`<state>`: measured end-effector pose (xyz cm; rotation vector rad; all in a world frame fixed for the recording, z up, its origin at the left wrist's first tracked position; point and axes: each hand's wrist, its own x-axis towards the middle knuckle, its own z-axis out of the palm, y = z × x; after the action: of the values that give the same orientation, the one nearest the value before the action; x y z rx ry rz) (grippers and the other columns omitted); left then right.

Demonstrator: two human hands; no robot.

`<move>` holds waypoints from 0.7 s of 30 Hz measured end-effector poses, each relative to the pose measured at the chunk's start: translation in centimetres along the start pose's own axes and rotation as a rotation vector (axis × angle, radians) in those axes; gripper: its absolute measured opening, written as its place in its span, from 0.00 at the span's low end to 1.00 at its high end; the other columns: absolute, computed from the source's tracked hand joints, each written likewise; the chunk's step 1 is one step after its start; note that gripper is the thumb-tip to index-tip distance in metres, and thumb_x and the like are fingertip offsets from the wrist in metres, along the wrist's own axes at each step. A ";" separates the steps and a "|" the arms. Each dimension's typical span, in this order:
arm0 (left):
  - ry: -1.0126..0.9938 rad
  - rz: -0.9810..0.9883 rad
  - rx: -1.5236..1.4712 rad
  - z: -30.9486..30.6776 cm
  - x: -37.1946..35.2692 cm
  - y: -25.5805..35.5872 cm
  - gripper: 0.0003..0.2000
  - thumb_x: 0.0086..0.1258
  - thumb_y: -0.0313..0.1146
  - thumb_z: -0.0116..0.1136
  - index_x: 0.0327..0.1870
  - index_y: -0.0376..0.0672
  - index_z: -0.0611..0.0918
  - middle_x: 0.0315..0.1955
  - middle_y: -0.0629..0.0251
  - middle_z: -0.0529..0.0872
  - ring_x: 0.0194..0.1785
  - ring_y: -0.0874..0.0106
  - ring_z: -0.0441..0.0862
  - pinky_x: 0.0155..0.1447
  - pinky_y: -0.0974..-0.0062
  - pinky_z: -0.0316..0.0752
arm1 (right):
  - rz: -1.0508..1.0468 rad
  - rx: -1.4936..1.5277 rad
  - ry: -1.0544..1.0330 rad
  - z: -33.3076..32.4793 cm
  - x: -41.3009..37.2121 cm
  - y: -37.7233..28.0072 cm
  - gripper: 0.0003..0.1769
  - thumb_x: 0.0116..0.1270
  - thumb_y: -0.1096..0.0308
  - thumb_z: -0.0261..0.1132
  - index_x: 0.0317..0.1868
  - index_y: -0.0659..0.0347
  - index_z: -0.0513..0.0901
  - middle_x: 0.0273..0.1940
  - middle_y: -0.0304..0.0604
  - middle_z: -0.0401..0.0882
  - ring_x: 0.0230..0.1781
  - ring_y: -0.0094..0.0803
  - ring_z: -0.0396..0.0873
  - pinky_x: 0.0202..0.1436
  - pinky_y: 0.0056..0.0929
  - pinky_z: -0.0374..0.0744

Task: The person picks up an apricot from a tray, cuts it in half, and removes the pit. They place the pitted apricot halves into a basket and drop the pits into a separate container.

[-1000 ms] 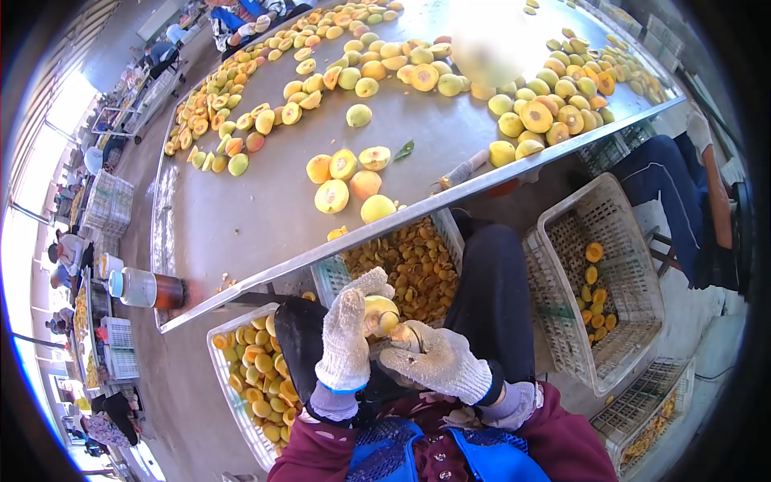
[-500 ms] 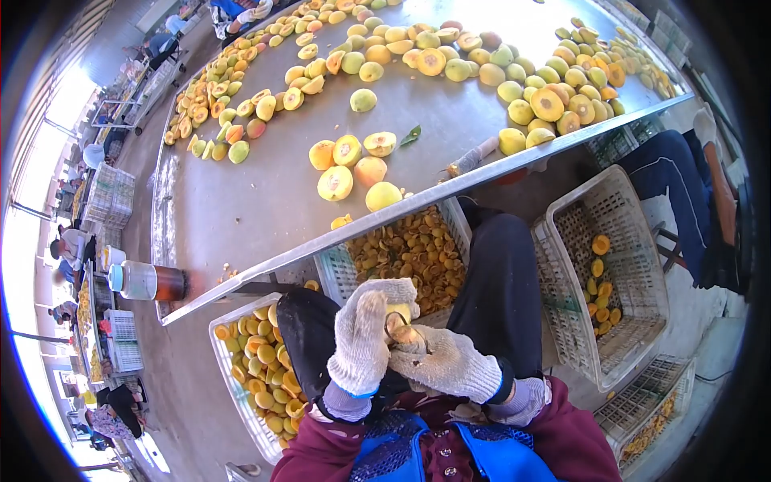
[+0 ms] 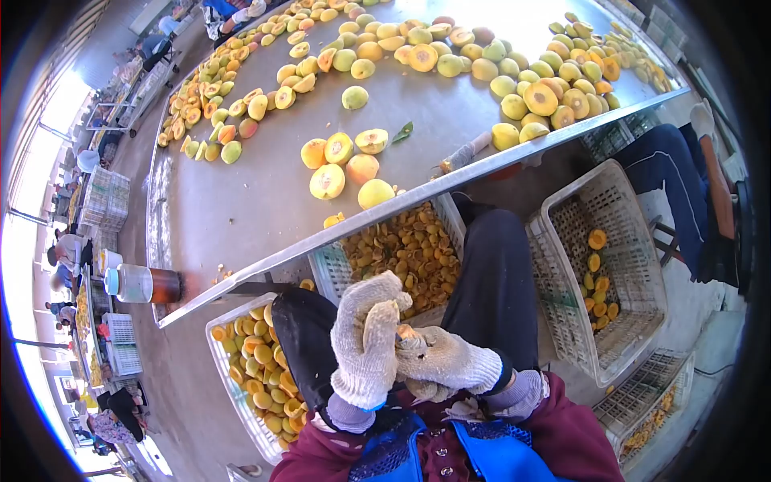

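Two gloved hands are bunched up close over the lap, and the thing being worked on is a small orange-brown piece (image 3: 407, 331) right in the gap between them. It's at the fingertips of the right hand (image 3: 448, 358), just right of the left hand (image 3: 365, 345), so I'd call the right one nearer. Only a sliver shows, so no clue which way its long axis runs. The left hand is curled with the thumb up, the right one is folded inward, and they look pressed together or nearly so. Can't tell if either is really pinching the piece, gloves hide it.

Nearest loose bunch of fruit (image 3: 328, 182) is ahead and a bit left, over the metal edge on the surface (image 3: 249, 193), closer to the left hand.

Containers: the middle crate (image 3: 325, 269), just past the hands and partly under the surface, holds loads of small brownish-orange pieces. The left crate (image 3: 243, 395), beside the left knee, is heaped with yellow-orange halves. The right crate (image 3: 562, 309), out past the right knee, has just a short trail of pieces in it. Another one, the lower right crate (image 3: 638, 381), has some orange stuff too, too small to make out.
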<state>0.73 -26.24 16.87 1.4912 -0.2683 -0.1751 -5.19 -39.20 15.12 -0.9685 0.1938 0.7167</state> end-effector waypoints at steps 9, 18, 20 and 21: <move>-0.303 0.037 0.385 -0.9 2.8 1.9 0.16 0.75 0.39 0.55 0.48 0.32 0.82 0.34 0.60 0.87 0.36 0.73 0.84 0.40 0.76 0.78 | 0.080 0.276 -0.243 -0.8 -0.7 -0.1 0.14 0.69 0.56 0.66 0.36 0.57 0.78 0.18 0.31 0.69 0.11 0.18 0.63 0.11 0.20 0.59; -0.354 0.410 0.666 0.0 3.5 2.3 0.12 0.71 0.32 0.57 0.50 0.36 0.82 0.35 0.57 0.86 0.36 0.66 0.86 0.42 0.72 0.79 | 0.006 0.218 -0.160 -1.0 -0.2 1.4 0.14 0.70 0.56 0.63 0.35 0.59 0.77 0.16 0.33 0.68 0.10 0.19 0.62 0.10 0.20 0.58; -0.359 0.393 0.645 -0.2 3.7 2.1 0.13 0.72 0.32 0.56 0.51 0.35 0.82 0.37 0.56 0.86 0.37 0.67 0.86 0.42 0.71 0.79 | 0.052 0.288 -0.146 -0.9 0.0 1.3 0.14 0.70 0.56 0.63 0.34 0.59 0.77 0.15 0.33 0.67 0.09 0.19 0.62 0.10 0.20 0.57; -0.413 0.112 0.612 -0.2 4.4 2.1 0.13 0.74 0.33 0.54 0.51 0.35 0.82 0.38 0.56 0.86 0.38 0.67 0.85 0.43 0.72 0.79 | 0.098 0.352 -0.133 -0.8 0.2 0.9 0.14 0.70 0.57 0.63 0.34 0.59 0.77 0.15 0.34 0.67 0.09 0.19 0.61 0.09 0.21 0.56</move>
<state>4.89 -27.16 19.25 2.0323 -0.7901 -0.3317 -5.47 -39.42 13.94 -0.5769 0.2421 0.8026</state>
